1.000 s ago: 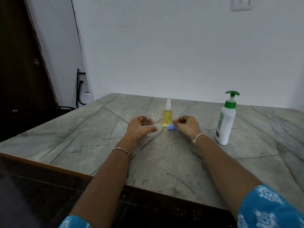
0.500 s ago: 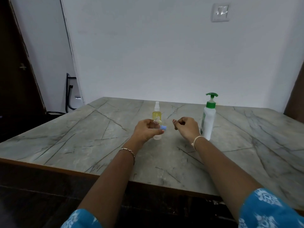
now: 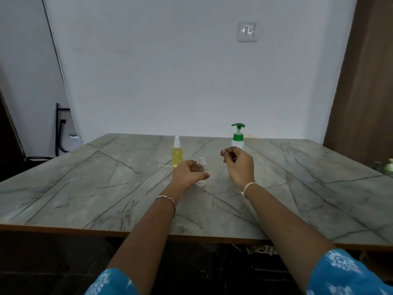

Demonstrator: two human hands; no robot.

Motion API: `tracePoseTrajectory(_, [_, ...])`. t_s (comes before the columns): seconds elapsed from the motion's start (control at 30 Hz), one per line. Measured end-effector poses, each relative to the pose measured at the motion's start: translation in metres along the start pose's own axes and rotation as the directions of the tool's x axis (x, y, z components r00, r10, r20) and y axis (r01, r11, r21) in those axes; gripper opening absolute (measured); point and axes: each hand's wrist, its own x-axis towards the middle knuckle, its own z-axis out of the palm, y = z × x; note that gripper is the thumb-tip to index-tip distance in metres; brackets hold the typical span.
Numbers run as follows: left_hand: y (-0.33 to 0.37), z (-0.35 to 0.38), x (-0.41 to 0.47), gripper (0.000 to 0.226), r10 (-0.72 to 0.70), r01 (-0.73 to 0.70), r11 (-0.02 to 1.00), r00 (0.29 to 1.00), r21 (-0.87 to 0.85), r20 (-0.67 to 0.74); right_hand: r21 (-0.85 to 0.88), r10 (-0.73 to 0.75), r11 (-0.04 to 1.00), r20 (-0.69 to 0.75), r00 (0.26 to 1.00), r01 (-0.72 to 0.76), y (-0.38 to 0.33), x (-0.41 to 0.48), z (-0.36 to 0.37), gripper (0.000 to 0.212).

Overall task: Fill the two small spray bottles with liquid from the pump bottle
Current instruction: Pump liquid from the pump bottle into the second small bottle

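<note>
Two small spray bottles are before me on the grey veined stone bench (image 3: 106, 188). One, a capped spray bottle full of yellow liquid (image 3: 177, 156), stands farther back. My left hand (image 3: 187, 175) grips the clear empty uncapped spray bottle (image 3: 201, 165), fingers curled round its body. My right hand (image 3: 239, 167) hovers just beside it, its fingers (image 3: 225, 153) curled and pinched; I cannot tell if they hold anything. Behind it stands the white pump bottle with green head (image 3: 237, 138).

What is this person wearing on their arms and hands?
The left sleeve and right sleeve are blue with a white print. The left hand has a thin metal bracelet at the wrist, the right hand a pale thread band. The fingernails are painted red.
</note>
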Motion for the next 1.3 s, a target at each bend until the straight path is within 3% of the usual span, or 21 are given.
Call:
tracePoseTrajectory(0.13, [0.002, 0.010, 0.004, 0.038, 0.008, -0.008, 1.000, 1.000, -0.013, 0.004, 0.042, 0.032, 0.999, -0.067, 0.997, -0.029, 0.003, 0.007, -0.012, 0.027])
tracePoseTrajectory(0.43, [0.008, 0.018, 0.023, 0.040, 0.009, -0.009, 1.000, 1.000, -0.018, 0.007, 0.172, 0.097, 0.984, -0.247, 0.964, -0.054, 0.017, 0.030, -0.016, 0.024])
tracePoseTrajectory(0.63, [0.003, 0.027, 0.040, 0.044, 0.011, -0.011, 1.000, 1.000, 0.001, 0.017, 0.364, 0.222, 0.897, 0.113, 0.968, -0.248, 0.026, 0.047, -0.006, 0.097])
tracePoseTrajectory(0.83, [0.000, 0.029, 0.053, 0.043, 0.034, -0.035, 0.999, 0.998, 0.026, 0.045, 0.460, 0.218, 0.839, 0.205, 0.954, -0.290, 0.032, 0.057, -0.001, 0.105])
tracePoseTrajectory(1.0, [-0.011, 0.029, 0.059, 0.044, 0.032, -0.037, 0.997, 0.997, 0.075, 0.070, 0.469, 0.183, 0.854, 0.133, 0.974, -0.224, 0.037, 0.060, 0.005, 0.099])
tracePoseTrajectory(1.17, [-0.014, 0.027, 0.057, 0.052, 0.024, -0.024, 1.000, 0.997, 0.004, 0.075, 0.390, 0.072, 0.917, 0.043, 0.996, -0.084, 0.037, 0.058, 0.007, 0.107])
tracePoseTrajectory(1.3, [-0.014, 0.026, 0.056, 0.054, 0.020, -0.019, 1.000, 0.997, -0.024, 0.079, 0.199, -0.073, 0.978, 0.051, 0.996, 0.062, 0.035, 0.059, 0.002, 0.115])
